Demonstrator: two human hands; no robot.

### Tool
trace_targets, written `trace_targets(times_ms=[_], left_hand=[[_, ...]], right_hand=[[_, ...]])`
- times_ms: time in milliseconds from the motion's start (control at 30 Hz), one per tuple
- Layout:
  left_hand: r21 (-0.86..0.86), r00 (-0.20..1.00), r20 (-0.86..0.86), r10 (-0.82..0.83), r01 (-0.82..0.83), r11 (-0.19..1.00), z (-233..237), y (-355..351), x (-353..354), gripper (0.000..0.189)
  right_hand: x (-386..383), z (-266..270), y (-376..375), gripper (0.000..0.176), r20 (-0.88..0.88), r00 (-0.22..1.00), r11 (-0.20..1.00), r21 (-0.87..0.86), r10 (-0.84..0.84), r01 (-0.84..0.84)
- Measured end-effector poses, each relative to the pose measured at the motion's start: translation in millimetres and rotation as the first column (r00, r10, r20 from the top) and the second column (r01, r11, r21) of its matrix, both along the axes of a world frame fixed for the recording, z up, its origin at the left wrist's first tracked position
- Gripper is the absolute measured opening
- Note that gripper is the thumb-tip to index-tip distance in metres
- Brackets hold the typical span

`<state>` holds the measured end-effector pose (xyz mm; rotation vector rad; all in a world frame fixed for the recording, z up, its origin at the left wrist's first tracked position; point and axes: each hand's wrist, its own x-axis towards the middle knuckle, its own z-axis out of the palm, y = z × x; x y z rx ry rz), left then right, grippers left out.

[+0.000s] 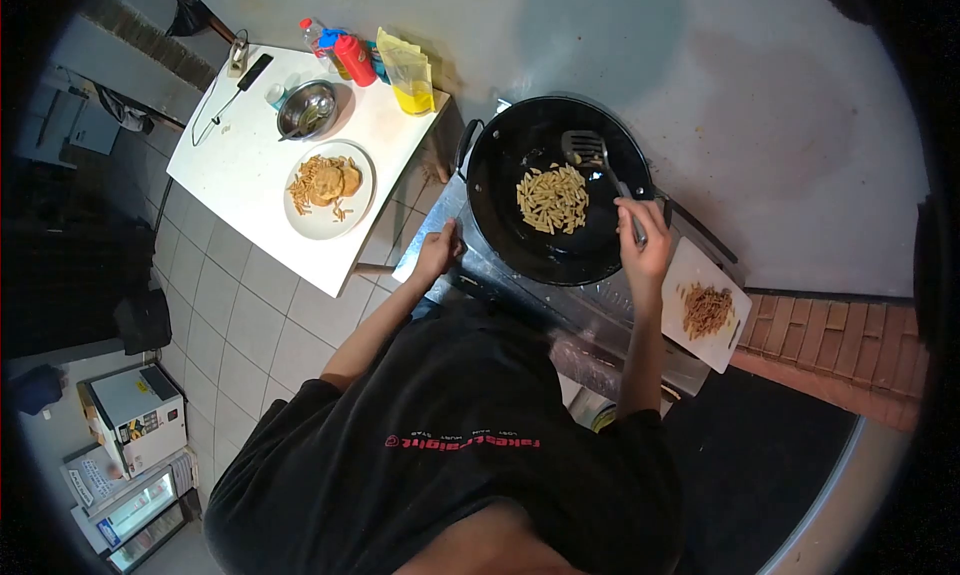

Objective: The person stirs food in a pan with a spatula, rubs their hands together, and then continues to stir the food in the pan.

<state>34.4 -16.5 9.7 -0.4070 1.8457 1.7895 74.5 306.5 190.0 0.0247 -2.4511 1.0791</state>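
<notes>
A large black wok (pixel 500 230) sits on the metal stove, with a heap of small pale-brown pieces (pixel 552 199) at its bottom. My right hand (pixel 645 237) is wrapped round the handle of a slotted spatula (pixel 584 147), whose head lies inside the wok just above the heap. My left hand (pixel 437 252) is at the stove's left edge (pixel 425 237), below and left of the wok, with its fingers curled; whatever they grip, if anything, is hidden.
Left stands a white table (pixel 240 205) with a plate of food (pixel 362 200), a metal bowl (pixel 308 110), a red bottle (pixel 355 60) and a yellow pouch (pixel 410 80). A white board (pixel 680 320) with brown pieces is right of the stove, beside a brick ledge (pixel 835 345).
</notes>
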Motion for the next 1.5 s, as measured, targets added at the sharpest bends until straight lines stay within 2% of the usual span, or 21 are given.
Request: trace_targets(times_ms=[67,167,267,400,533,700,867,933,967,1067,1133,1233,1433,1500], left_hand=[[0.012,1.0,-0.007,0.006,-0.005,1.0,1.4,-0.6,0.1,0.07],[-0.021,1.0,-0.025,-0.005,0.004,1.0,2.8,0.6,-0.1,0.07],[0.017,0.999,-0.032,0.013,-0.013,1.0,-6.1,-0.2,-0.3,0.07],[-0.012,1.0,-0.021,-0.011,0.011,1.0,6.7,1.3,2.6,0.069],[-0.01,0.998,-0.058,-0.007,0.007,1.0,10.0,1.9,1.5,0.069],[-0.015,0.998,-0.058,-0.01,0.009,1.0,20.8,3.9,3.4,0.069],[-0.015,0.997,-0.079,-0.009,0.008,1.0,6.9,3.2,2.9,0.069],[-0.018,0.997,-0.074,0.002,-0.004,1.0,8.2,2.0,2.2,0.069],[-0.02,0.998,-0.062,-0.01,0.008,1.0,8.7,0.6,2.9,0.068],[-0.001,0.999,-0.043,-0.025,0.025,1.0,6.8,0.6,2.2,0.068],[0.016,0.999,-0.033,-0.025,0.025,1.0,0.6,-0.3,0.9,0.068],[0.048,0.999,-0.033,-0.021,0.023,0.999,-5.7,-1.2,1.0,0.067],[-0.006,1.0,-0.008,-0.025,0.025,1.0,-3.4,-1.6,1.7,0.067],[0.023,1.0,-0.016,0.001,-0.001,1.0,-9.1,-1.3,-0.2,0.066]], right_hand=[[9.6,0.0,-11.7,0.015,0.046,0.999,0.998,-0.066,0.005,-0.002],[30.0,0.5,-23.7,0.028,0.082,0.984,0.985,0.064,0.157,-0.163],[49.8,-12.8,-22.2,0.032,0.083,0.979,0.974,0.118,0.185,-0.194],[60.7,-19.7,-11.2,0.038,0.123,0.989,0.966,0.233,0.088,-0.115],[66.5,-15.8,-11.9,0.031,0.068,0.996,0.989,0.127,0.06,-0.069],[68.5,-15.3,-8.7,0.026,0.061,0.998,0.991,0.129,0.029,-0.037],[68.8,-3.7,-12.2,0.023,0.053,0.998,0.988,0.154,-0.037,0.028],[69.2,-1.4,-12.4,0.021,-0.076,0.996,0.991,0.126,-0.045,0.054],[70.0,-4.2,-12.5,0.021,-0.074,0.996,0.991,0.124,-0.044,0.053],[70.5,-9.6,-9.9,0.021,-0.121,0.984,0.989,0.044,-0.134,0.141],[73.5,-7.9,-12.6,0.019,-0.093,0.972,0.973,-0.104,-0.218,0.208],[85.1,-6.7,-11.1,0.019,-0.017,0.971,0.954,-0.195,-0.237,0.229],[105.7,-4.8,-14.6,0.019,0.057,0.97,0.971,-0.023,-0.235,0.237],[112.6,-6.2,-17.7,0.019,0.066,0.97,0.972,-0.022,-0.233,0.235]])
